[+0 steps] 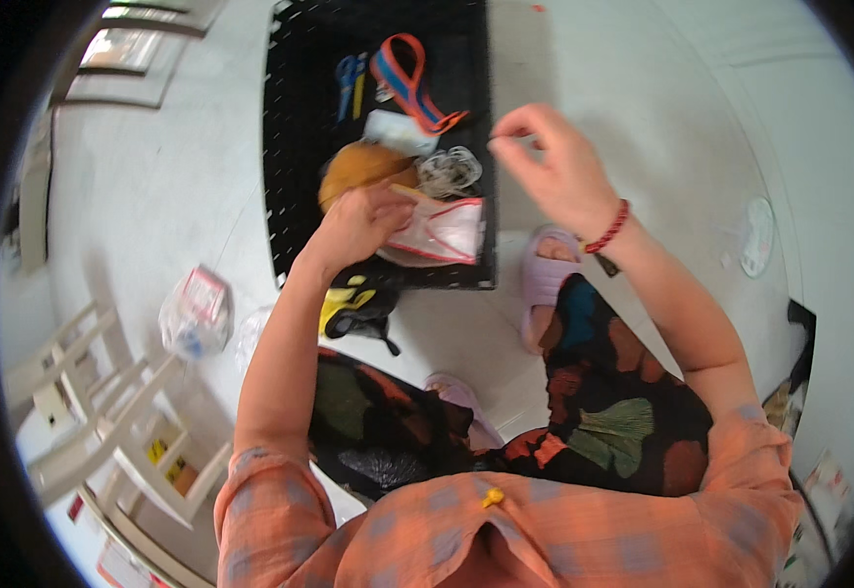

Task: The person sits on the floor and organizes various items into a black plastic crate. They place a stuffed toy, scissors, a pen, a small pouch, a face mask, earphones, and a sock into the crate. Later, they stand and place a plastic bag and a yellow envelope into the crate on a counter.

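Over the near end of a black perforated crate or table (295, 257), my left hand (361, 224) touches a white pouch with red edging (449, 231); whether its fingers grip the pouch cannot be told. Beyond it lie a mustard-yellow rounded item (361, 173), a bundle of white cord (450, 173) and a pale packet (400, 132). An orange and blue strap loop (405, 81) lies farther off, beside blue scissors (346, 88) and a yellow pencil-like item (358, 87). My right hand (552, 162) hangs right of the black edge, fingers curled, with nothing visible in it.
A yellow and black item (357, 312) lies on the floor by the near edge. Plastic bags, one (195, 316) with a red and white label, rest on the floor to the left. White wooden chairs (133, 419) stand at lower left. A round pale item (756, 237) is at the right.
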Demonstrator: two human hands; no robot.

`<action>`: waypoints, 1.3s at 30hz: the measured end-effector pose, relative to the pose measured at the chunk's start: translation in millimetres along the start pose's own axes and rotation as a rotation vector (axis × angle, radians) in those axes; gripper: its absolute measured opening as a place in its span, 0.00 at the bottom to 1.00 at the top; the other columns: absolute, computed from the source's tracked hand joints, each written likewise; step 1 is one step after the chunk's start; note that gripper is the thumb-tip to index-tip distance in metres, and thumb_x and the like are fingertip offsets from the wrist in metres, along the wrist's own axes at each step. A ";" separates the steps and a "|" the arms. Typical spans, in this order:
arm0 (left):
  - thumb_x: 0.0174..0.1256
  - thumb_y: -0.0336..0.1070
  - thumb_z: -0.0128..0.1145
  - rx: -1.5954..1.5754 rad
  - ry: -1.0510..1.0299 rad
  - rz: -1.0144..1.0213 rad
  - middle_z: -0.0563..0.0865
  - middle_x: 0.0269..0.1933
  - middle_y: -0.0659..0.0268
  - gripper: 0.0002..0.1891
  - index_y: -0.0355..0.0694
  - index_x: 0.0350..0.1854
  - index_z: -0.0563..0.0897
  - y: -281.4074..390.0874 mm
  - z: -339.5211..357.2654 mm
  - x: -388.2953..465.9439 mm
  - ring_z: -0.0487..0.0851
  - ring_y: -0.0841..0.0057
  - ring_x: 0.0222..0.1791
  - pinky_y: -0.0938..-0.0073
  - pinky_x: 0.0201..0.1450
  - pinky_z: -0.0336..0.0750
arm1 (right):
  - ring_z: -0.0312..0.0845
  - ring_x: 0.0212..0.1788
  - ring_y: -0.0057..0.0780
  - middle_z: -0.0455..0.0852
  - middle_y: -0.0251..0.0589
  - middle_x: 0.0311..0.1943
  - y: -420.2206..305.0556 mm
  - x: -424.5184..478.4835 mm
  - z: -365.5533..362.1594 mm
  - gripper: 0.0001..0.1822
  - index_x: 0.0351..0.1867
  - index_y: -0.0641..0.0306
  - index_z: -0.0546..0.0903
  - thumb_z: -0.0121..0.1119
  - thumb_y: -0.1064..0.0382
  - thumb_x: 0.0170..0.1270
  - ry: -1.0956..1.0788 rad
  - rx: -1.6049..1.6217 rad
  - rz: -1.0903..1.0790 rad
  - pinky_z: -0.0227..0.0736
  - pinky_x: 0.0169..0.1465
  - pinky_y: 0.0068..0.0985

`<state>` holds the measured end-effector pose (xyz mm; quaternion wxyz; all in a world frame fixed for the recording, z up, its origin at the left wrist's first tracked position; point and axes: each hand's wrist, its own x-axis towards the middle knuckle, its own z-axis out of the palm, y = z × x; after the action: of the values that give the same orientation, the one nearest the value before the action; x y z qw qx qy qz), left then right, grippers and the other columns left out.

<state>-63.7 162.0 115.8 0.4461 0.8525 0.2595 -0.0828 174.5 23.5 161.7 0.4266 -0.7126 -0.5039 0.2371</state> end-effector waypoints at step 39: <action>0.62 0.29 0.55 -0.442 0.534 -0.609 0.85 0.36 0.63 0.13 0.28 0.45 0.80 -88.4 -49.4 -43.1 0.80 0.79 0.36 0.75 0.42 0.74 | 0.76 0.32 0.19 0.82 0.34 0.34 48.3 -9.5 -10.1 0.21 0.51 0.64 0.76 0.65 0.56 0.61 -0.051 0.585 0.601 0.75 0.37 0.21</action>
<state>-150.5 227.2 97.5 0.4901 0.6134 0.6154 0.0695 203.6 4.9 125.2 0.5102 -0.6705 -0.1954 0.5019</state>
